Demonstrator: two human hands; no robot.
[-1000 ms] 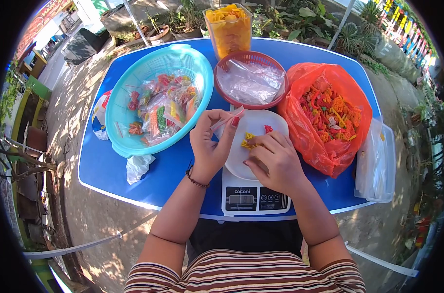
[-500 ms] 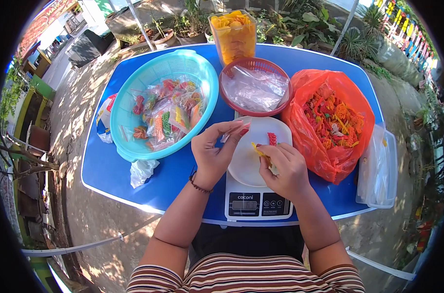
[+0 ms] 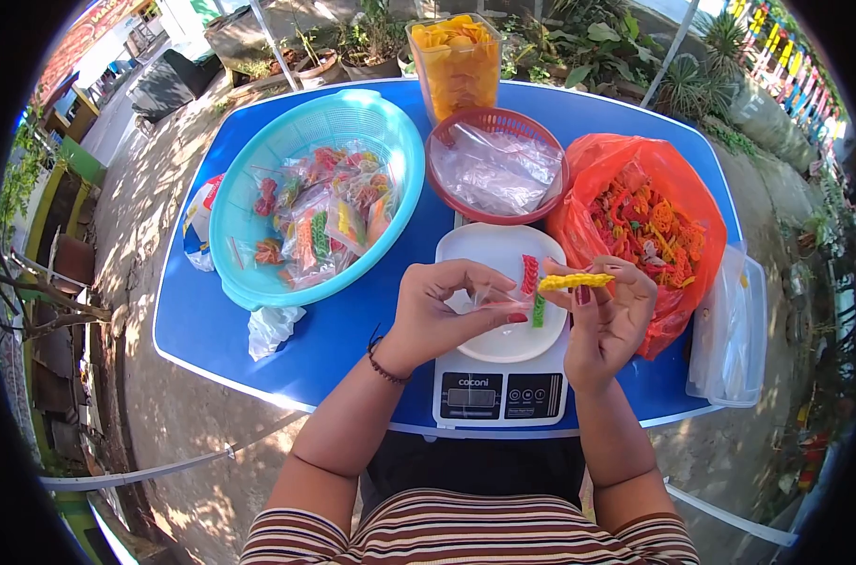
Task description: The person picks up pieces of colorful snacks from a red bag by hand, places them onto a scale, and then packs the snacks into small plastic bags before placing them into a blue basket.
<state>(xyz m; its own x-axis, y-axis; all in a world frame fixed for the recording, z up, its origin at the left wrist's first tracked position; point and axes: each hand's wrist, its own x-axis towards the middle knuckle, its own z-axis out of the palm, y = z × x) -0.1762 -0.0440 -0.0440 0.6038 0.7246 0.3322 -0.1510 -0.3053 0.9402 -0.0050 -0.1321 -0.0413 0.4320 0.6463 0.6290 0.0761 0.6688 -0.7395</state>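
Note:
My left hand [image 3: 447, 315] pinches a small clear plastic bag [image 3: 494, 303] above the white plate [image 3: 492, 350] of a kitchen scale [image 3: 501, 399]. Between the fingertips of my right hand [image 3: 608, 325] is a yellow twisted snack piece [image 3: 576, 282], level with the bag and just to its right. Lying on the plate between the hands are a red piece [image 3: 529, 274] and a green piece [image 3: 539, 311]. To the right, behind my right hand, stands an open red plastic bag [image 3: 578, 218] full of colourful snack pieces.
A turquoise basket [image 3: 390, 122] with filled small bags is at the left. A red basket [image 3: 439, 191] of clear bags and a tub of yellow chips [image 3: 454, 71] stand at the back. At the right edge lies a clear container [image 3: 750, 330]; crumpled plastic [image 3: 275, 331] lies at left.
My right hand has lifted the yellow piece off the plate area and turned it sideways. My left hand has lowered and moved right with the clear bag. The green piece now shows.

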